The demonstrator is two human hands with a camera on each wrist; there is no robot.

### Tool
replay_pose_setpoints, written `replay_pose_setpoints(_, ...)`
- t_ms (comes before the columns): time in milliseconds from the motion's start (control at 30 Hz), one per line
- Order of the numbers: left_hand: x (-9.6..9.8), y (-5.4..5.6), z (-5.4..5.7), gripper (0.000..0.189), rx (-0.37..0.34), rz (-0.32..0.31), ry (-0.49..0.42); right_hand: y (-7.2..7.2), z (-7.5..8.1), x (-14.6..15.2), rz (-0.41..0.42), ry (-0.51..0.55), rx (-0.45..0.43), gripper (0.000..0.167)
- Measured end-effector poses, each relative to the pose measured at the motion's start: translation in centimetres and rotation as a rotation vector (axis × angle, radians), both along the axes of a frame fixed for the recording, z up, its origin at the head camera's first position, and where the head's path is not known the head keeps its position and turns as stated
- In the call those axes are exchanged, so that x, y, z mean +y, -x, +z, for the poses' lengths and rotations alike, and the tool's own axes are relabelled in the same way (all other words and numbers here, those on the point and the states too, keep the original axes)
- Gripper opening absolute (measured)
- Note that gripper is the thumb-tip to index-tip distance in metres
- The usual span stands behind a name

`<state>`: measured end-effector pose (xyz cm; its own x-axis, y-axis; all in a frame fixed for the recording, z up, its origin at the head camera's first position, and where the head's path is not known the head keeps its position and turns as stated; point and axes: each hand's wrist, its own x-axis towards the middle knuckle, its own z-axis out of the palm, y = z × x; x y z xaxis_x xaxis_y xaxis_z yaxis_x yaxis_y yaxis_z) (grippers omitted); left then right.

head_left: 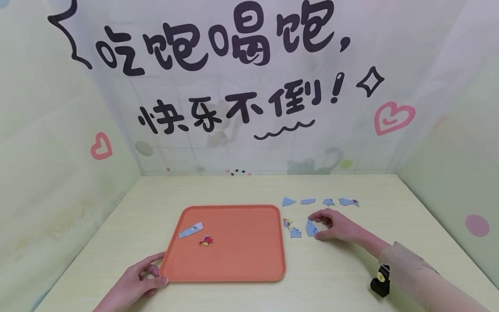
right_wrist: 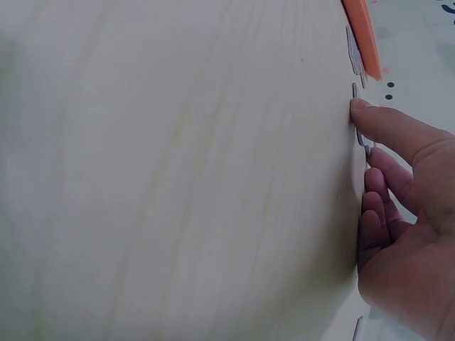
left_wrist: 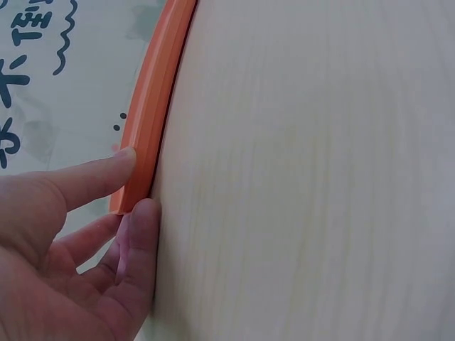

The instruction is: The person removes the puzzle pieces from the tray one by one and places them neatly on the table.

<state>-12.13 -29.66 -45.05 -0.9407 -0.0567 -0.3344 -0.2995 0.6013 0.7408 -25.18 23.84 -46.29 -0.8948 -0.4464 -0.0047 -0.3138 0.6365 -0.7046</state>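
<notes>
An orange tray [head_left: 249, 260] lies on the table, bearing a long light blue puzzle piece [head_left: 191, 230] and a small red bird-like piece [head_left: 207, 241]. My left hand [head_left: 136, 281] grips its near left corner, thumb on the rim [left_wrist: 151, 121] and fingers around the outer side. To the right of the tray, my right hand [head_left: 338, 225] holds a light blue puzzle piece [head_left: 311, 228] between thumb and index finger, flat at the table surface. The right wrist view shows this hand [right_wrist: 405, 185] side-on, the piece seen only as a thin edge.
Beside the tray's right edge lie a multicoloured piece [head_left: 288, 222] and a blue piece [head_left: 296, 233]. Behind them is a row of blue pieces, from a triangle [head_left: 288, 201] to a longer one [head_left: 348, 202]. Printed walls stand around the table [head_left: 335, 277].
</notes>
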Motion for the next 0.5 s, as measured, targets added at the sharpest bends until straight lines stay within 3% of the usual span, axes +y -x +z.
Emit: replay_pose_setpoints(500, 0.08, 0.04, -0.15, 0.076, 0.0, 0.006, 0.012, -0.4, -0.13, 0.07, -0.007, -0.01, 0.032, 0.051)
